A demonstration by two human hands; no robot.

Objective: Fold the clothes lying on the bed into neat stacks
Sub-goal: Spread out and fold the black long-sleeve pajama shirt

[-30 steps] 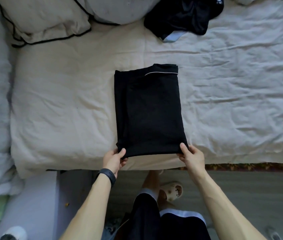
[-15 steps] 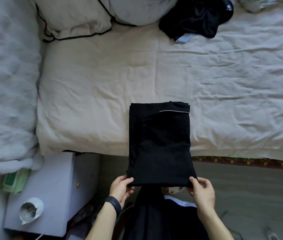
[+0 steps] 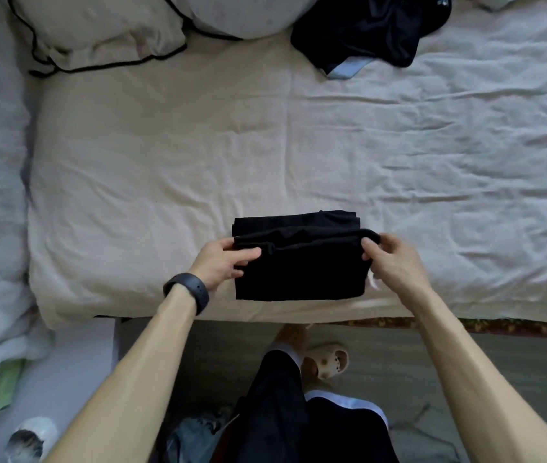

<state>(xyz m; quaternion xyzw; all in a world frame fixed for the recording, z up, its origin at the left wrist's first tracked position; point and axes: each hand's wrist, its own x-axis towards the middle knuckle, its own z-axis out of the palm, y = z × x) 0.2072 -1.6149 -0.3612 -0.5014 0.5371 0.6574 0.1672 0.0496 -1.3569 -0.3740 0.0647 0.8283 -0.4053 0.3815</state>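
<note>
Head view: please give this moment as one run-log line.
black garment: near half doubled over | left hand: grips left corner | right hand: grips right corner | dark pile: unfolded

A black-piped pillow (image 3: 98, 31) lies top left; what may be a cup (image 3: 31, 439) sits bottom left.

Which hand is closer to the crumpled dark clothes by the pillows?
Right. The right hand is directly below the dark clothes in view; the left hand is offset further left. Both grip the folded black garment.
</note>
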